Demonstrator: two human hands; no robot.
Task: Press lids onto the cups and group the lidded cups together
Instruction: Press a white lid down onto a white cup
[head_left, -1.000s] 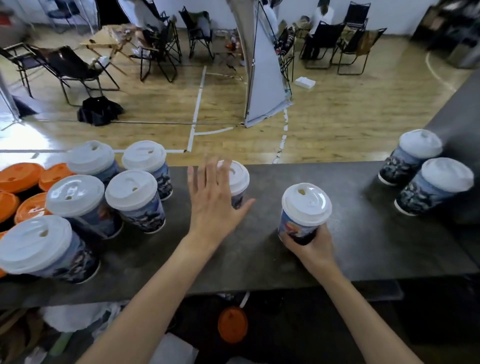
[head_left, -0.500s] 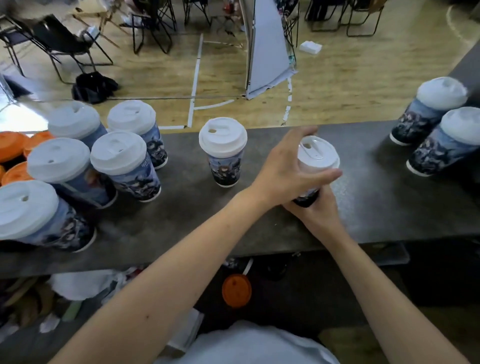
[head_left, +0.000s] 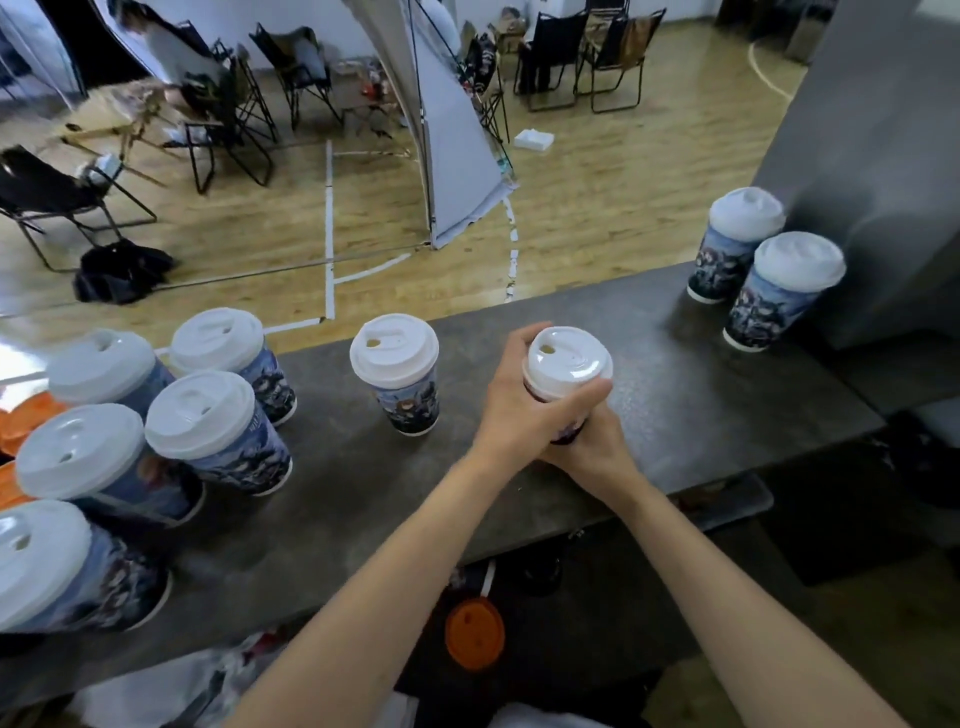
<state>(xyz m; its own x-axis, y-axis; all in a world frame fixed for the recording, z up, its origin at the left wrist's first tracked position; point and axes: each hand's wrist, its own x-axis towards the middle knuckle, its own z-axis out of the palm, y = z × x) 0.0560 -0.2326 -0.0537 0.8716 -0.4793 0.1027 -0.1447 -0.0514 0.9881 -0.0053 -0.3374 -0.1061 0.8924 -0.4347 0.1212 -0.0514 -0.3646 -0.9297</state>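
Both my hands hold one printed paper cup with a white lid near the middle of the dark counter. My left hand wraps the cup just under the lid, fingers curled round its far and near sides. My right hand grips the cup's lower part from the near side, mostly hidden under the left. A lone lidded cup stands just to the left. Several lidded cups cluster at the counter's left end. Two more lidded cups stand at the right.
Orange lids lie at the far left behind the cup cluster. One orange lid lies on the floor under the counter. A grey wall borders the counter's right end. Beyond the counter are a wooden floor and folding chairs.
My left hand left the lone middle cup and moved right onto the cup in my right hand, first over its lid, now gripping just under the lid. The camera view shifted.
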